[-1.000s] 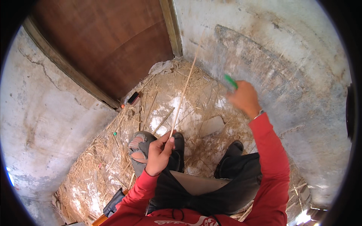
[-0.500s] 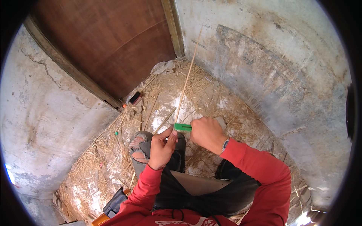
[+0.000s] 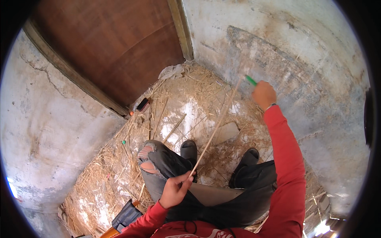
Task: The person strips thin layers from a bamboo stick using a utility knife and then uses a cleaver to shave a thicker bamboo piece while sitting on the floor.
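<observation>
Pale stick slants from lower centre to upper right of centre, its near end pinched in the left hand; right hand's fingers, upper right, wrap a green tool near its far end

White lettering on the chest of a red sweatshirt, cut off by the lower edge and too incomplete to read.

The light is bright, glare flares at lower right, and the door frame bows.
</observation>
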Demonstrator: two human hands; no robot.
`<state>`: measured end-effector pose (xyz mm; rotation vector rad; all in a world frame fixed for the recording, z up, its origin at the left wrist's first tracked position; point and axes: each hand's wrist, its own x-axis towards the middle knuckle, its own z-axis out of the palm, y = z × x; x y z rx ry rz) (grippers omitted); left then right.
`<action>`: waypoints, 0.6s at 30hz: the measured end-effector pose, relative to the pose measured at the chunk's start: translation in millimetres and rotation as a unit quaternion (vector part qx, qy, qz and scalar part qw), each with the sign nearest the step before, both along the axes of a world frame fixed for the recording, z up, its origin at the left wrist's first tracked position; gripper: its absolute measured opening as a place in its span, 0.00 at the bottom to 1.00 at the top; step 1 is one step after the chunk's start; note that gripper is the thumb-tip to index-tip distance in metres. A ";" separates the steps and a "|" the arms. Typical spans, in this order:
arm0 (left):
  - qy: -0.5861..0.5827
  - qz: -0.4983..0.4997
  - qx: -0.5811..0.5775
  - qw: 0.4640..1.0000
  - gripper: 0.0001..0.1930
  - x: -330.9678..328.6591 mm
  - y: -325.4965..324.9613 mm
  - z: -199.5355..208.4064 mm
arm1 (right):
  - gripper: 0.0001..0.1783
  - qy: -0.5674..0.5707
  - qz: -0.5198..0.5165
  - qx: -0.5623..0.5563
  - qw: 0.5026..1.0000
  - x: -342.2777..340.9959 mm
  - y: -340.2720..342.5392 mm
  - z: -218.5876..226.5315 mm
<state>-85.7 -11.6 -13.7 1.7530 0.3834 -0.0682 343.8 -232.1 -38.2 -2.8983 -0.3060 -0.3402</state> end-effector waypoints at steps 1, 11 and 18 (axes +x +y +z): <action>-0.014 -0.011 0.000 1.000 0.14 -9.7 2.4 -4.8 | 0.11 0.004 -0.025 0.002 1.000 11.5 -18.5 -6.7; -0.193 0.318 0.403 0.836 0.12 -14.3 157.8 55.3 | 0.16 0.083 0.024 0.117 0.989 -7.5 -23.4 27.0; -0.542 0.522 0.183 0.633 0.14 29.8 174.4 172.2 | 0.17 0.140 0.176 0.238 0.945 -79.9 41.1 60.2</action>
